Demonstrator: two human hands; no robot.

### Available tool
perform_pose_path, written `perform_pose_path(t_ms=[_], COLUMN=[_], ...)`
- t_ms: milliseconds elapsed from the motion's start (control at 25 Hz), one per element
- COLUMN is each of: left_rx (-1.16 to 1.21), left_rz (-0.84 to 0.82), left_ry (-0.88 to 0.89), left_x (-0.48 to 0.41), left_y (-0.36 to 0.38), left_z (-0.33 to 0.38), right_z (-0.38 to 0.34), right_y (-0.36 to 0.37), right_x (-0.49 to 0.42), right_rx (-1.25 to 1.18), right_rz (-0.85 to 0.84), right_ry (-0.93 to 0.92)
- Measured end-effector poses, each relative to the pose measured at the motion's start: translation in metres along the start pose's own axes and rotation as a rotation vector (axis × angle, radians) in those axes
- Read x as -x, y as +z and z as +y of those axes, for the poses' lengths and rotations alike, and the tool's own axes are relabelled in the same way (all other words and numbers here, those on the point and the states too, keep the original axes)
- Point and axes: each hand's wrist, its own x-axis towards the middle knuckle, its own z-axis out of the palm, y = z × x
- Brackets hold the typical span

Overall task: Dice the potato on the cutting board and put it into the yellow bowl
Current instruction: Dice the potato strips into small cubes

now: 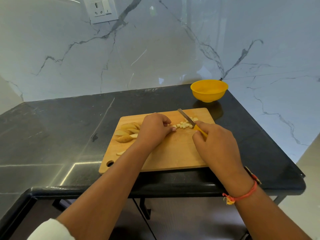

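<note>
The right hand (216, 146) grips a knife (187, 117), its blade among pale dice (183, 125) on the board (173, 153). The left hand (154, 130), fingers curled, pins the strip (174, 126) being cut. Even cuts, with fingertips tucked back, would serve best. Skin-on wedges (128, 133) wait at the left, and the bowl (209, 90) stands beyond on the counter (69, 135).

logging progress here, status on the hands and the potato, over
Right hand grips the knife, left hand pinches a potato strip. Diced pieces on the cutting board, wedges uncut. Yellow bowl looks empty, nothing blocking it.
</note>
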Motion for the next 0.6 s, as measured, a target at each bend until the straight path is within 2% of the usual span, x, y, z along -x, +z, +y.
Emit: perform_pose_path(t_ms=[120, 280, 440, 600], left_rx=[0.045, 0.028, -0.053, 0.034], left_rz=[0.008, 0.104, 0.028, 0.055], left_ry=[0.011, -0.022, -0.049, 0.012], left_x=[-0.0055, -0.0045, -0.0079, -0.0109], left_y=[0.0052, 0.0024, -0.0013, 0.0086], left_z=[0.0026, -0.0024, -0.0024, 0.0057], right_z=[0.0019, 0.0034, 0.0046, 0.0041], right_y=[0.0014, 0.0028, 0.0044, 0.0037], right_x=[0.0000, 0.0004, -0.0013, -0.0011], right_rx=[-0.015, -0.038, -0.011, -0.008], right_rz=[-0.007, -0.012, -0.020, -0.029], right_ry=[0.018, 0.028, 0.030, 0.048])
